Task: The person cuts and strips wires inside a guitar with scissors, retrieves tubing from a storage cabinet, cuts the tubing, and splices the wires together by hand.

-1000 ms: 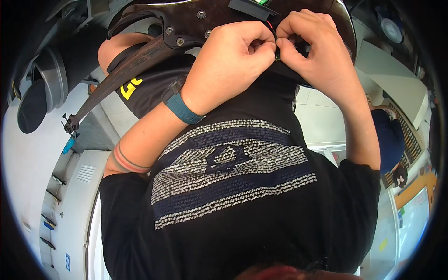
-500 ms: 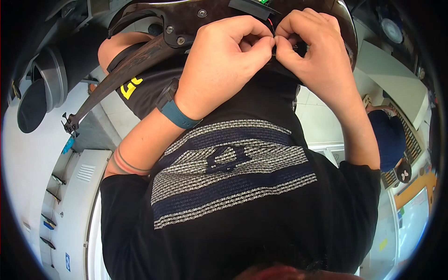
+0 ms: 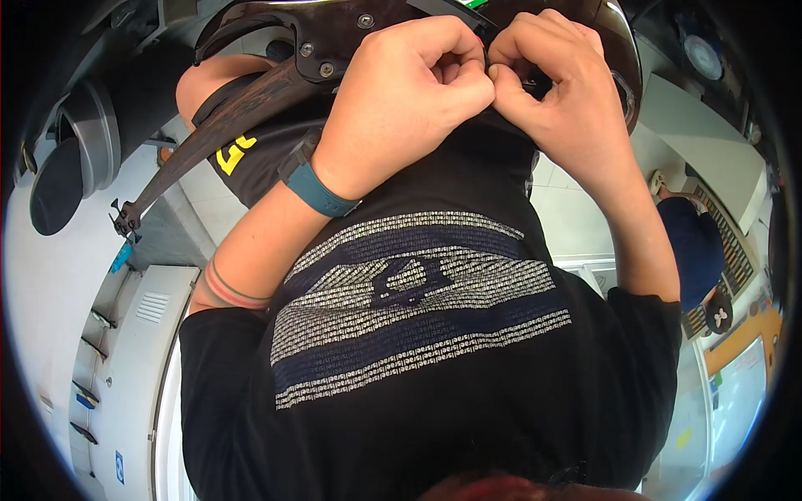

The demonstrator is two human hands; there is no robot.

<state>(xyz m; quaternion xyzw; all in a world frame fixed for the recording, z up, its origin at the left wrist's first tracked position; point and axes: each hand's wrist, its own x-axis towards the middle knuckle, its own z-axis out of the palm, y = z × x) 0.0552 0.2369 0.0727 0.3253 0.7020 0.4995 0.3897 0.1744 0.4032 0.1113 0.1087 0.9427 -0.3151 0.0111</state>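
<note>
A glossy dark guitar body [image 3: 585,12] lies across the lap, its dark neck [image 3: 225,125] running down to the left. My left hand [image 3: 409,100], with a watch [image 3: 313,185] on its wrist, is pinched closed over the lower edge of the body. Facing it, my right hand [image 3: 560,92] is also pinched, thumb against fingertips. The fingertips of both hands nearly meet, and whatever they hold is too small and hidden to make out. Just above them are a black part [image 3: 443,10] and a bit of green circuit board [image 3: 473,3].
At the right, another person in dark blue [image 3: 692,242] bends beside a rack of small items [image 3: 735,259]. A white cabinet [image 3: 150,334] stands at the lower left. On the upper left is a grey and black cylindrical object [image 3: 88,138].
My left hand has shifted slightly upward, with its fingers curled more tightly. The thin red and black wire seen above the fingertips earlier is now mostly hidden. My right hand has barely moved.
</note>
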